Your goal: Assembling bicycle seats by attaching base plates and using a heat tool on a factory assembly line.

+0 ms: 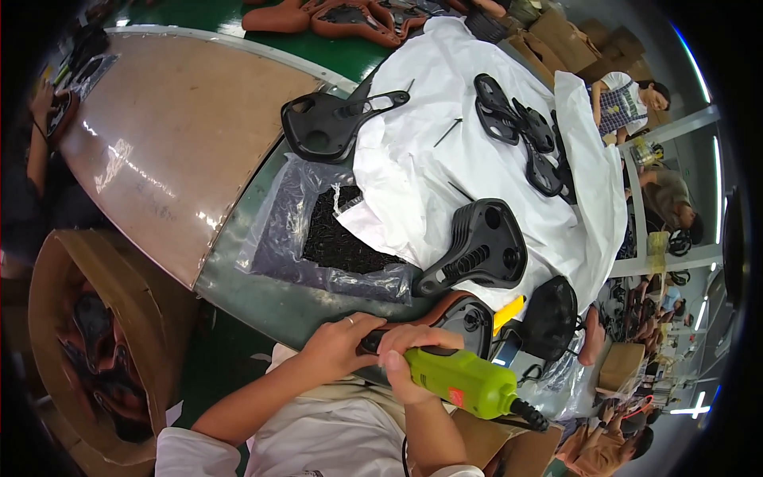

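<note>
On the green table [262, 294], just below the white sheet [477, 159], lies the brown saddle [465, 314] you work on. Your left hand [342, 346] grips its near edge with fingers curled; your right hand [409, 358] is wrapped around the lime-green power tool [465, 383], just below the saddle.
</note>
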`<action>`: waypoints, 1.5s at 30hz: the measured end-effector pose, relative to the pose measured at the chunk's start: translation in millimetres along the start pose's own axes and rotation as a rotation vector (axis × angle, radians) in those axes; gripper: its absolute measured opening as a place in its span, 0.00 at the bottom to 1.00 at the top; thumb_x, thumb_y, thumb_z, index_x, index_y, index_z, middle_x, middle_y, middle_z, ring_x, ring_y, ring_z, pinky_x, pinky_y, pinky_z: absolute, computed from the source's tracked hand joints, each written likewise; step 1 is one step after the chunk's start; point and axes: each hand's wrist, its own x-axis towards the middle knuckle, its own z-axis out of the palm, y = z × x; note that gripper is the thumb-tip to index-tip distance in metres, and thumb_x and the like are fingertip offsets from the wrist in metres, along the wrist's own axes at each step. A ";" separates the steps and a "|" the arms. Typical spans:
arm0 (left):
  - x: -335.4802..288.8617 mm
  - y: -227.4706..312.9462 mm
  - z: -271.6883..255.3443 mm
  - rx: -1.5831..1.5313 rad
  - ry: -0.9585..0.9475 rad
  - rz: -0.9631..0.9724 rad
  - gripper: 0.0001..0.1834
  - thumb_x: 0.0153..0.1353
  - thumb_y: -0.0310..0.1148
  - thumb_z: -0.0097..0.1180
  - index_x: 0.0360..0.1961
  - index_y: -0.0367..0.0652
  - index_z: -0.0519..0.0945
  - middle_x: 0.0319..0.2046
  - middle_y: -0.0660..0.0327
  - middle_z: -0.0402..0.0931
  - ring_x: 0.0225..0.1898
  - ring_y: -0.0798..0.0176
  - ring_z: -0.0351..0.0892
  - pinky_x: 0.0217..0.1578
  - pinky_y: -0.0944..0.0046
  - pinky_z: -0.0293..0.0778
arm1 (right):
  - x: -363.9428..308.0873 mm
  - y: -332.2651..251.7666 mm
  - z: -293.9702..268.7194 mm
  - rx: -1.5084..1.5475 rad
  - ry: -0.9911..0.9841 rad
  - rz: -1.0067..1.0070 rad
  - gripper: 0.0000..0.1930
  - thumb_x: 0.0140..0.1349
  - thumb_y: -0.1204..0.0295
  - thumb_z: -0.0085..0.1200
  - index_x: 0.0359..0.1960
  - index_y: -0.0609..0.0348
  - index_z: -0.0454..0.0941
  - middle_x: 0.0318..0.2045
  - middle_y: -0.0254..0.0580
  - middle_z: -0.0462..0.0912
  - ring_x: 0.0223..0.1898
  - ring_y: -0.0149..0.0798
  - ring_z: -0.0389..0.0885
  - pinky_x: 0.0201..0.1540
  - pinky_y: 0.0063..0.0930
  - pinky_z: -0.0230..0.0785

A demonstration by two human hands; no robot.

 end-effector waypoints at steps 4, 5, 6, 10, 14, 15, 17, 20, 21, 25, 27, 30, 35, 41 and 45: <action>-4.7 3.8 -16.9 0.101 -0.057 0.042 0.37 0.54 0.40 0.79 0.64 0.39 0.80 0.54 0.50 0.84 0.51 0.42 0.87 0.50 0.50 0.83 | 15.5 -49.0 -31.3 0.125 -0.329 -0.109 0.28 0.64 0.76 0.69 0.59 0.56 0.65 0.23 0.45 0.82 0.23 0.45 0.84 0.28 0.42 0.81; -8.1 4.6 -28.5 0.106 -0.071 0.042 0.37 0.54 0.40 0.79 0.64 0.39 0.80 0.54 0.50 0.84 0.51 0.42 0.87 0.50 0.50 0.83 | 22.1 -69.8 -31.7 0.225 -0.319 -0.162 0.30 0.64 0.73 0.71 0.61 0.56 0.64 0.22 0.45 0.82 0.21 0.45 0.85 0.26 0.42 0.81; -3.5 9.2 -41.6 0.089 -0.092 0.047 0.35 0.54 0.40 0.80 0.62 0.39 0.81 0.52 0.51 0.84 0.51 0.42 0.87 0.49 0.49 0.83 | 14.9 -83.8 -43.0 0.212 -0.199 -0.259 0.30 0.65 0.70 0.71 0.61 0.56 0.64 0.22 0.43 0.83 0.19 0.44 0.83 0.23 0.40 0.80; -8.2 13.5 -81.6 0.201 -0.124 0.005 0.30 0.54 0.42 0.80 0.55 0.39 0.84 0.47 0.52 0.85 0.50 0.44 0.86 0.48 0.49 0.82 | -31.4 -72.7 -61.2 0.113 0.393 -0.246 0.28 0.66 0.72 0.71 0.61 0.50 0.64 0.23 0.45 0.81 0.23 0.46 0.82 0.28 0.47 0.79; 16.7 38.9 -87.5 0.308 -0.175 0.063 0.23 0.57 0.43 0.78 0.46 0.38 0.86 0.41 0.53 0.84 0.47 0.45 0.85 0.47 0.50 0.81 | -45.6 -23.7 -84.1 0.035 0.456 -0.171 0.29 0.66 0.75 0.71 0.61 0.49 0.63 0.28 0.42 0.80 0.26 0.42 0.81 0.31 0.41 0.78; 32.1 39.4 -90.4 0.275 -0.170 0.101 0.20 0.59 0.42 0.77 0.44 0.38 0.87 0.41 0.53 0.84 0.46 0.45 0.85 0.46 0.50 0.80 | -45.2 -22.1 -87.0 0.025 0.471 -0.176 0.29 0.66 0.75 0.71 0.61 0.49 0.63 0.28 0.42 0.80 0.26 0.42 0.81 0.31 0.41 0.78; 55.7 37.3 -94.2 0.298 0.073 0.090 0.11 0.63 0.36 0.72 0.37 0.39 0.85 0.37 0.52 0.82 0.42 0.46 0.84 0.42 0.48 0.79 | -42.4 -16.6 -79.1 -0.105 0.391 -0.226 0.29 0.67 0.72 0.69 0.63 0.48 0.63 0.22 0.39 0.76 0.19 0.39 0.76 0.27 0.38 0.75; 92.7 33.4 -88.5 0.442 0.158 -0.041 0.09 0.62 0.32 0.71 0.34 0.38 0.84 0.34 0.53 0.81 0.40 0.46 0.83 0.42 0.47 0.77 | -51.4 -13.7 -77.7 -0.119 0.361 -0.226 0.31 0.67 0.72 0.71 0.64 0.47 0.62 0.26 0.40 0.79 0.23 0.41 0.79 0.31 0.39 0.78; 100.7 20.0 -80.4 0.686 0.156 0.065 0.08 0.61 0.31 0.70 0.34 0.38 0.83 0.34 0.53 0.81 0.40 0.46 0.82 0.42 0.48 0.77 | -50.1 -15.1 -76.3 -0.115 0.334 -0.232 0.31 0.67 0.73 0.70 0.64 0.47 0.62 0.27 0.41 0.79 0.25 0.41 0.80 0.33 0.39 0.78; 107.4 -2.4 -67.0 0.880 0.179 0.204 0.05 0.61 0.27 0.67 0.34 0.39 0.83 0.35 0.53 0.81 0.41 0.46 0.80 0.42 0.49 0.75 | -53.9 -15.8 -75.8 -0.144 0.309 -0.239 0.31 0.67 0.74 0.69 0.65 0.46 0.61 0.31 0.42 0.80 0.27 0.42 0.81 0.35 0.42 0.79; 106.5 1.2 -66.6 0.814 0.198 0.227 0.06 0.62 0.28 0.66 0.37 0.39 0.82 0.35 0.52 0.79 0.41 0.45 0.79 0.42 0.48 0.75 | -54.9 -15.4 -76.0 -0.160 0.334 -0.241 0.31 0.67 0.74 0.69 0.65 0.47 0.60 0.31 0.42 0.80 0.27 0.41 0.81 0.35 0.42 0.79; 107.5 6.8 -66.8 0.873 0.303 0.192 0.07 0.64 0.28 0.65 0.38 0.39 0.79 0.34 0.51 0.78 0.39 0.44 0.78 0.42 0.47 0.74 | -53.5 -13.6 -77.2 -0.127 0.369 -0.230 0.31 0.67 0.74 0.68 0.65 0.47 0.60 0.30 0.42 0.79 0.26 0.40 0.79 0.34 0.40 0.78; 104.2 -18.8 -71.8 0.904 0.316 0.174 0.09 0.66 0.29 0.65 0.34 0.40 0.76 0.36 0.50 0.76 0.40 0.44 0.77 0.41 0.46 0.71 | -45.2 -11.3 -82.6 -0.049 0.418 -0.148 0.30 0.66 0.75 0.69 0.62 0.52 0.61 0.28 0.40 0.78 0.23 0.39 0.77 0.31 0.40 0.76; 96.7 10.4 -69.6 0.939 0.266 0.215 0.09 0.61 0.30 0.69 0.37 0.39 0.81 0.35 0.51 0.78 0.43 0.44 0.78 0.46 0.48 0.69 | -42.7 -11.1 -84.6 0.013 0.452 -0.125 0.29 0.64 0.82 0.67 0.61 0.56 0.62 0.29 0.41 0.78 0.26 0.38 0.78 0.33 0.35 0.77; 102.6 5.0 -76.0 0.886 0.163 0.115 0.10 0.59 0.30 0.71 0.39 0.41 0.83 0.38 0.55 0.80 0.45 0.48 0.79 0.48 0.49 0.69 | -45.7 -11.5 -84.1 0.036 0.430 -0.152 0.31 0.62 0.87 0.66 0.62 0.57 0.62 0.31 0.41 0.78 0.30 0.37 0.80 0.36 0.33 0.79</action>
